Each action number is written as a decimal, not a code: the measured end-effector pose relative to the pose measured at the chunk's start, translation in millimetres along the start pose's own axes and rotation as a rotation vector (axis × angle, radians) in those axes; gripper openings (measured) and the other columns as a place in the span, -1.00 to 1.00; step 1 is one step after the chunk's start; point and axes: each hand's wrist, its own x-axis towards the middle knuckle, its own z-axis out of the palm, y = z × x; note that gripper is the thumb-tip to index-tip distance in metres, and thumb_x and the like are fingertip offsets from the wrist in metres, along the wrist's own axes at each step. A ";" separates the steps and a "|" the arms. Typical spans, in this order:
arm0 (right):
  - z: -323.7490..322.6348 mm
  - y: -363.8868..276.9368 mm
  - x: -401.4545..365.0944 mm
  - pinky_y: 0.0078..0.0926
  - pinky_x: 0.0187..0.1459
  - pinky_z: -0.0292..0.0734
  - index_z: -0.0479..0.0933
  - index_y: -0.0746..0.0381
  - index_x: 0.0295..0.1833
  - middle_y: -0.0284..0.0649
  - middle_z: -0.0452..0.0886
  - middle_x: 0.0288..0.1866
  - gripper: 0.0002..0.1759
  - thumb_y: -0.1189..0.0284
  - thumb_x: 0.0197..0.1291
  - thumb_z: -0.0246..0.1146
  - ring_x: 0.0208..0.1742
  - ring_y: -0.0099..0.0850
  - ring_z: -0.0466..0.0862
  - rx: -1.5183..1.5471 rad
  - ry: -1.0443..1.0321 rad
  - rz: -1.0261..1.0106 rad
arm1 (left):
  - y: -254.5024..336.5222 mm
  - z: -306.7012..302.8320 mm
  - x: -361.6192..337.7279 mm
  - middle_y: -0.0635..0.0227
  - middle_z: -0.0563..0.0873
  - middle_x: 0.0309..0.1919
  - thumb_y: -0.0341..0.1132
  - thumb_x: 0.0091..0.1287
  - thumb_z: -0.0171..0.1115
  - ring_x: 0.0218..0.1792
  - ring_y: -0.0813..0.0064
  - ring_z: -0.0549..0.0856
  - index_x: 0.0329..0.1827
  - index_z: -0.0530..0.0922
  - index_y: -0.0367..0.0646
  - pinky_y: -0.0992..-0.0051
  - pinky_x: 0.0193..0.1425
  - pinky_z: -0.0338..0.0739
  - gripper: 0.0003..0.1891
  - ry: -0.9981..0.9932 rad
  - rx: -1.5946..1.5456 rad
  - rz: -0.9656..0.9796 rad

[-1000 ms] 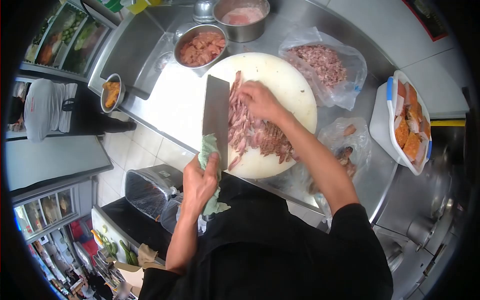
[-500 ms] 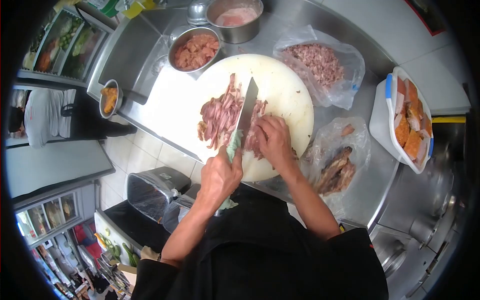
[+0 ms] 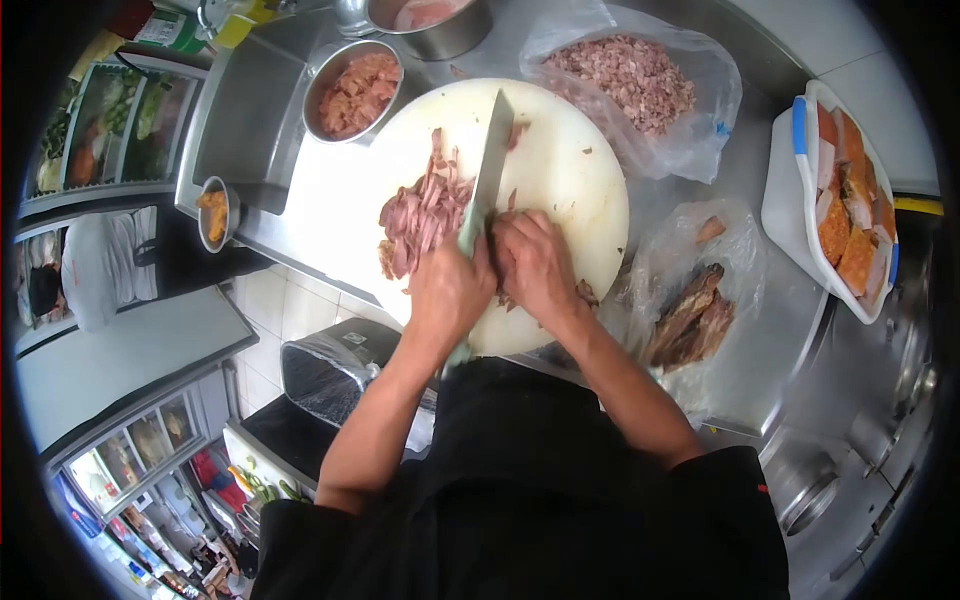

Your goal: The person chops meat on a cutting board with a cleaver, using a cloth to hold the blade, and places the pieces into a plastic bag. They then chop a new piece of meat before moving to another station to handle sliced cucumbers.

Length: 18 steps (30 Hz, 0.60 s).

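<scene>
A round white cutting board lies on the steel counter. My left hand grips the green cloth-wrapped handle of a cleaver, whose blade stands edge-down on the board and points away from me. Left of the blade lies a pile of sliced pinkish meat. My right hand presses down on the meat just right of the blade, fingers curled, close against my left hand. A few brown meat scraps show beside its wrist.
Plastic bags of chopped meat and of roasted meat lie right of the board. A white tub of crispy pork stands far right. Steel bowls sit behind. A lined bin and another person are below left.
The cleaver went from lying left of the meat to standing edge-down in its middle, leaving a sliced pile on its left. My right hand drew back toward the board's near edge.
</scene>
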 end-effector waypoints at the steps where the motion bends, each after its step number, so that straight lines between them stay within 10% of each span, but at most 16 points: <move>1: 0.1 1.5 1.5 -0.27 0.06 0.50 0.66 0.31 -0.10 -0.22 0.68 0.01 -0.72 0.59 0.01 0.28 0.10 -0.22 0.59 -0.018 0.010 -0.005 | 2.8 1.2 13.8 -0.32 0.66 -0.51 -0.23 0.44 0.20 -0.42 -0.32 0.69 -0.25 0.62 -0.43 -0.11 -0.26 0.61 -0.67 0.010 0.004 0.004; 18: -4.3 -2.7 4.9 -0.17 0.06 0.38 0.68 0.21 -0.18 -0.26 0.70 -0.12 -0.83 0.49 0.05 0.35 0.06 -0.25 0.60 -0.136 -0.060 -0.045 | -8.0 -4.7 37.4 -0.37 0.69 -0.38 -0.11 0.44 0.19 -0.25 -0.28 0.75 -0.21 0.64 -0.51 -0.01 -0.08 0.63 -0.54 -0.022 -0.039 -0.035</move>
